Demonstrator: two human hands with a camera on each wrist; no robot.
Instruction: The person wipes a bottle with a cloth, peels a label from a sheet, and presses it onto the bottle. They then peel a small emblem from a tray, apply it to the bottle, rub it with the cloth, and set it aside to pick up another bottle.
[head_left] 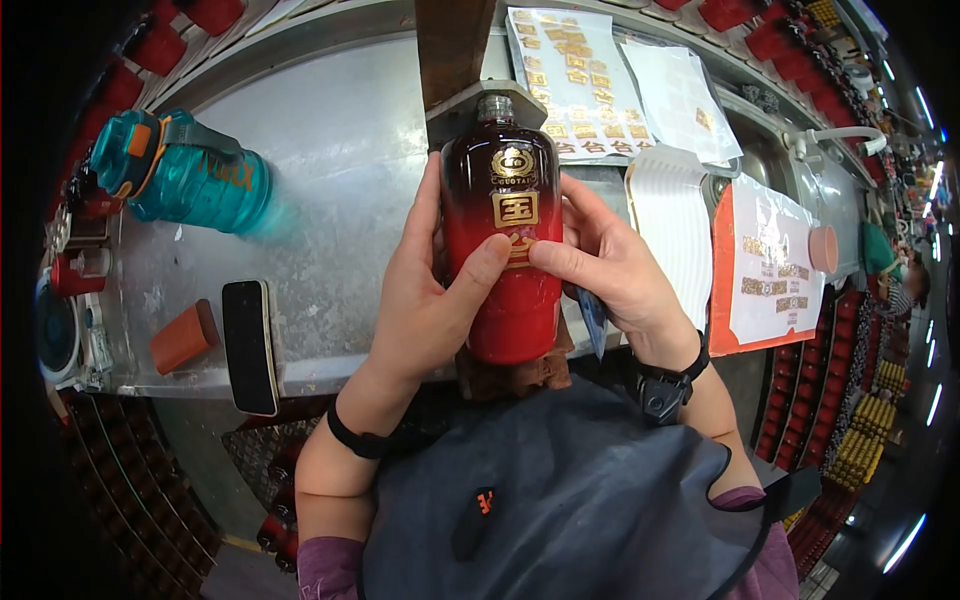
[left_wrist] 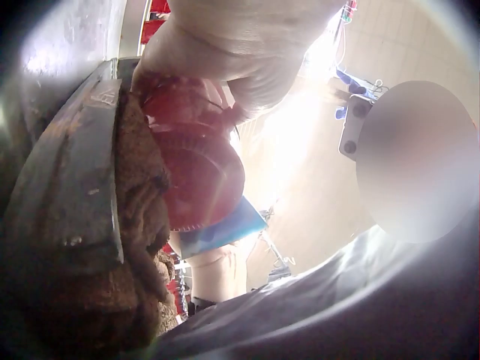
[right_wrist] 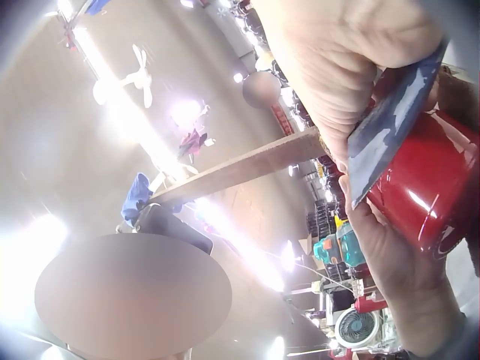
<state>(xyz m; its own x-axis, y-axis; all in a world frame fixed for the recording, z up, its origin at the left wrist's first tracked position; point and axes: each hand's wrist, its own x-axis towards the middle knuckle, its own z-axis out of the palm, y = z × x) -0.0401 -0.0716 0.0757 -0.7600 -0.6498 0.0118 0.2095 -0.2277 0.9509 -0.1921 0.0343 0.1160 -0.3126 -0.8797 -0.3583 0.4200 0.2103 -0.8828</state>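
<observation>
A glossy bottle (head_left: 502,320), dark at the shoulder and red below, lies tilted with its neck away from the person. The left hand (head_left: 418,300) grips its left side, thumb on the front. From the other side the right hand (head_left: 622,270) holds it, with its thumb pressing at the lower gold character (head_left: 519,249). That character is partly covered by the thumbs; a framed gold character (head_left: 516,210) shows above it. A thin blue flat blade (right_wrist: 394,131) is tucked in the right hand's fingers. Brown cloth (head_left: 540,376) lies under the bottle's base.
Sheets of gold stickers (head_left: 575,75) lie behind the bottle, near a sink with a faucet (head_left: 845,137). At right are a ridged white tray (head_left: 672,225) and an orange-backed sticker sheet (head_left: 765,270). A teal water bottle (head_left: 205,180), phone (head_left: 249,345) and brown case (head_left: 185,338) lie left.
</observation>
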